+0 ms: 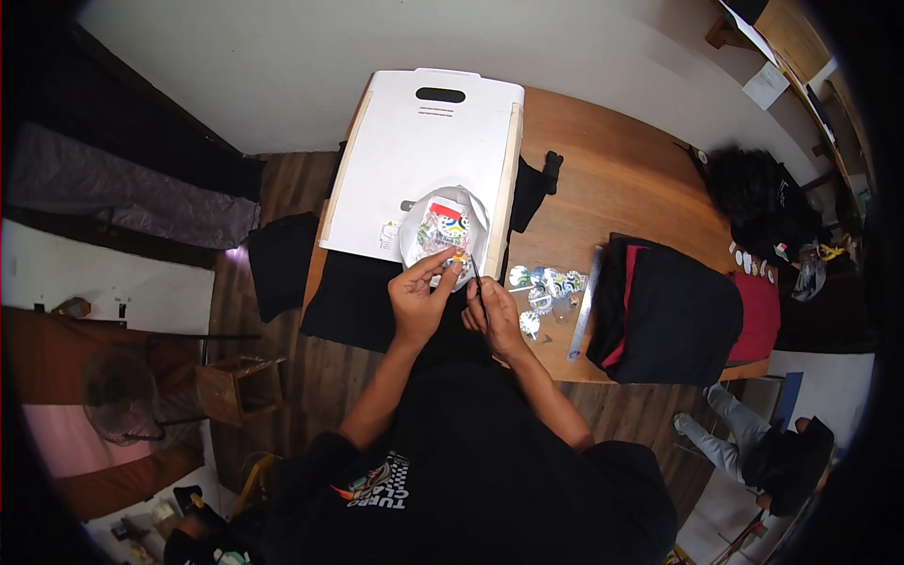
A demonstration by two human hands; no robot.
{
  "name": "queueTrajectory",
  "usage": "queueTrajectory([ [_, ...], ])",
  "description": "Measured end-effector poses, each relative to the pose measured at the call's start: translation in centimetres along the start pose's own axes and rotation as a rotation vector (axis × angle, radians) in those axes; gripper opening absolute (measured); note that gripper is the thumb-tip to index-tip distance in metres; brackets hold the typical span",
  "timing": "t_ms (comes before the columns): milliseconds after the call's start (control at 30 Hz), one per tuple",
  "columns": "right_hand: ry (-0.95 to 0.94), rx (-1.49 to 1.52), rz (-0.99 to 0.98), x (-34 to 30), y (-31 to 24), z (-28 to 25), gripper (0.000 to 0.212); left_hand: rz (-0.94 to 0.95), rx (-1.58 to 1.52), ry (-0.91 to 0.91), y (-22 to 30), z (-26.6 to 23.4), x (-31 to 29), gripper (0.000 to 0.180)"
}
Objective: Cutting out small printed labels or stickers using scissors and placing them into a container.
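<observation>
My left hand [421, 293] is closed, with thumb and forefinger pinching a small orange-yellow piece [459, 255]; the print on it is too small to make out. My right hand [495, 318] is wrapped round a thin dark tool [479, 286], whose tip points up beside the left fingertips; its exact kind is not plain. Just beyond both hands, a round white bag or bowl [411, 234] with a raised rim holds printed stickers [453, 224] in red, white and several other colours. It sits on the lower end of a white board [433, 151] with a slot-shaped handle hole.
Black cloth [353, 299] drapes under the board. On the wooden table [603, 160] to the right lie loose stickers [541, 297], a metal ruler [585, 303] and folded dark cloth [673, 311]. Another person [782, 457] is at lower right; a fan [122, 391] and wooden stool [239, 390] stand left.
</observation>
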State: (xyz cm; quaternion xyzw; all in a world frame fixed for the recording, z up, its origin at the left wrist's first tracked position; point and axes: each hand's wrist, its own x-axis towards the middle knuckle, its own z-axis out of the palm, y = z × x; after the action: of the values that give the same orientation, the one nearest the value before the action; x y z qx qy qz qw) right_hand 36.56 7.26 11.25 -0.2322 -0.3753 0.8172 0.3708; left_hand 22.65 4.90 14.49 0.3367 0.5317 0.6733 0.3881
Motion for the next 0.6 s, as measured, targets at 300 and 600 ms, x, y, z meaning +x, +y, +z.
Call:
queueTrajectory([
  [300, -0.044, -0.026, 0.009, 0.1, -1.3, 0.5, 0.039, 0.032, 0.006, -0.032, -0.5, -0.7, 0.2, 0.027],
  [600, -0.056, -0.027, 0.048, -0.1, -0.3, -0.6, 0.039, 0.043, 0.014, -0.046, -0.1, -0.5, 0.3, 0.026],
])
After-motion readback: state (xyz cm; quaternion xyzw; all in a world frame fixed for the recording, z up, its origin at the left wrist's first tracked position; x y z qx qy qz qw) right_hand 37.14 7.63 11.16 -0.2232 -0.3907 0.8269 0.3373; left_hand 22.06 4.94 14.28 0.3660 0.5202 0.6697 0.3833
